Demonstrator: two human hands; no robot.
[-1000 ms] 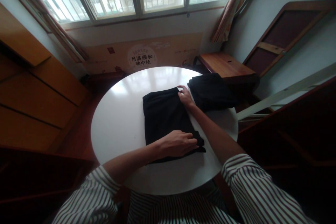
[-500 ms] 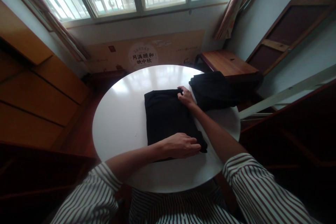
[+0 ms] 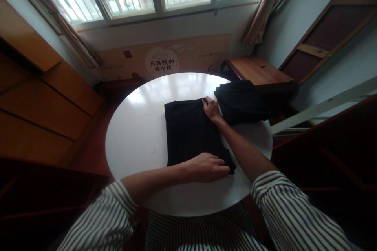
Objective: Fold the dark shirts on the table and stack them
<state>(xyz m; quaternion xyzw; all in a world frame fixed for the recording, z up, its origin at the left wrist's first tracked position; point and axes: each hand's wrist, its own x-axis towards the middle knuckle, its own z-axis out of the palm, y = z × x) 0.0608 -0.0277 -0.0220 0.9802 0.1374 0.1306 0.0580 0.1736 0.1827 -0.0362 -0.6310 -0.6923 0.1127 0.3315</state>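
Note:
A folded black garment (image 3: 190, 131) lies flat on the round white table (image 3: 135, 141); its exact kind does not show. At its far right corner my right hand (image 3: 211, 110) is closed, with the cloth edge pinched between thumb and fingers. My left hand (image 3: 208, 168) reaches across the near side, fingers curled round the near right corner, where the cloth looks bunched. The left fingertips are partly hidden. To the right of my right hand, a second pile of folded black cloth (image 3: 243, 102) rests near the table's right edge.
Behind the table on the right stands a low wooden table (image 3: 259, 68). Wooden cabinets (image 3: 44, 110) line the left side. A pale bar (image 3: 321, 106) slants in near the table's right edge. A window and a printed banner (image 3: 188, 55) are at the back.
My right fingers have closed on the garment's far corner. My left hand has shifted slightly downward along the near edge. The whole view has drifted a little.

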